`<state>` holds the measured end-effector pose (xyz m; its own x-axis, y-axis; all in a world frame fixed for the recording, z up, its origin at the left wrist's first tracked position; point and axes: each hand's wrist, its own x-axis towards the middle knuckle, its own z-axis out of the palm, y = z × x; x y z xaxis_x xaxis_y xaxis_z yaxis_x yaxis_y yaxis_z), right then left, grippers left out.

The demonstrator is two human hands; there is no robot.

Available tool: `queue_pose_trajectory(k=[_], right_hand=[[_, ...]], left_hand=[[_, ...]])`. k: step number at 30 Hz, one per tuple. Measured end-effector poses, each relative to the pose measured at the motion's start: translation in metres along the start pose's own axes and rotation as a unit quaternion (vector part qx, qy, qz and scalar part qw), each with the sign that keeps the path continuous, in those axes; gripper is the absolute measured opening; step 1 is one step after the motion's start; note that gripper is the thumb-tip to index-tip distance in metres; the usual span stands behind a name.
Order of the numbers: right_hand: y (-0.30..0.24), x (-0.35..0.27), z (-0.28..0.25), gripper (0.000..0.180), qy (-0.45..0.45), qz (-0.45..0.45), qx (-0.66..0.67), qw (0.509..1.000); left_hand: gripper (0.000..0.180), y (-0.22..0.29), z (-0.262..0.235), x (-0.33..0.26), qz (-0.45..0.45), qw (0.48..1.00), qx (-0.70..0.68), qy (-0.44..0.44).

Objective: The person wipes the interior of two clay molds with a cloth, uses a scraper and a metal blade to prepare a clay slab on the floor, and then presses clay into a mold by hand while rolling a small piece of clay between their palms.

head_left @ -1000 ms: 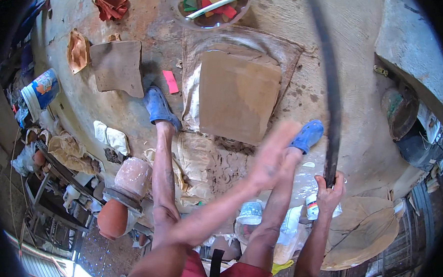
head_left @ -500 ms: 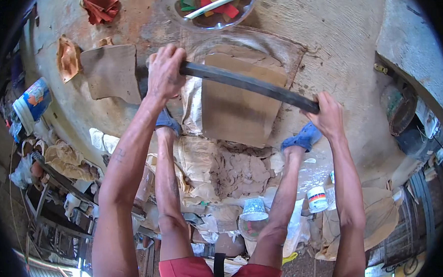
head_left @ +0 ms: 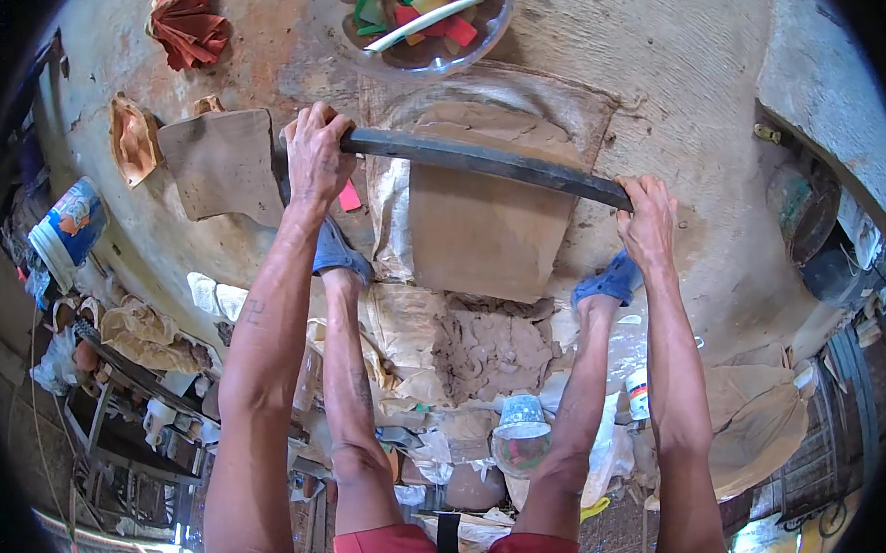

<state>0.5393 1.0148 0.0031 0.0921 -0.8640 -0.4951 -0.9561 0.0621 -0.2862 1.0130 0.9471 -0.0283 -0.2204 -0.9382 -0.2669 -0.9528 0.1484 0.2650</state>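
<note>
Left hand (head_left: 319, 161): gripping one end of the dark bar (head_left: 487, 164), knuckles facing up.
Right hand (head_left: 648, 216): gripping the opposite end, fingers curling over it.
Dark bar: stretching crosswise between both hands, slanting lower toward the right, and passing over the far part of the clay slab (head_left: 491, 232); whether it is touching the clay, one cannot tell.
Clay slab: lying in front of the person, between and beyond the feet, on brown sacking (head_left: 595, 118); its near part is looking smooth, its far edge rougher.
Rough clay (head_left: 492, 349): lying nearer the person, just below the slab.
Blue clogs (head_left: 609, 280): standing on either side, below the bar.
Left of the hands: a flat brown sheet (head_left: 222, 163) is lying near a hollow orange-brown piece (head_left: 133, 142); a pink strip (head_left: 350, 196) is showing beside the left wrist.
Far side: a clear bowl (head_left: 417, 70) is holding coloured pieces (head_left: 460, 27) and a white stick (head_left: 428, 22); a crumpled red cloth (head_left: 188, 29) is lying to its left.
Beside the right forearm: a white container (head_left: 639, 393) is standing, partly hidden.
</note>
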Motion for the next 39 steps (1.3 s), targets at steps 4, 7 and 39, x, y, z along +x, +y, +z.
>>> queue_pose_trajectory(k=[4,7,39], right_hand=[[-0.011,0.005,0.000,0.051,0.002,-0.009,0.018,1.000],[-0.016,0.011,0.000,0.054,-0.019,0.000,0.014,1.000],[-0.027,0.022,-0.002,0.054,-0.100,0.007,0.015,0.995]], left_hand=[[0.032,-0.012,-0.005,0.008,-0.004,1.000,-0.002,0.003],[0.035,-0.020,-0.004,0.012,0.000,1.000,-0.001,-0.010],[0.030,-0.041,0.005,0.021,-0.006,0.997,0.001,-0.075]])
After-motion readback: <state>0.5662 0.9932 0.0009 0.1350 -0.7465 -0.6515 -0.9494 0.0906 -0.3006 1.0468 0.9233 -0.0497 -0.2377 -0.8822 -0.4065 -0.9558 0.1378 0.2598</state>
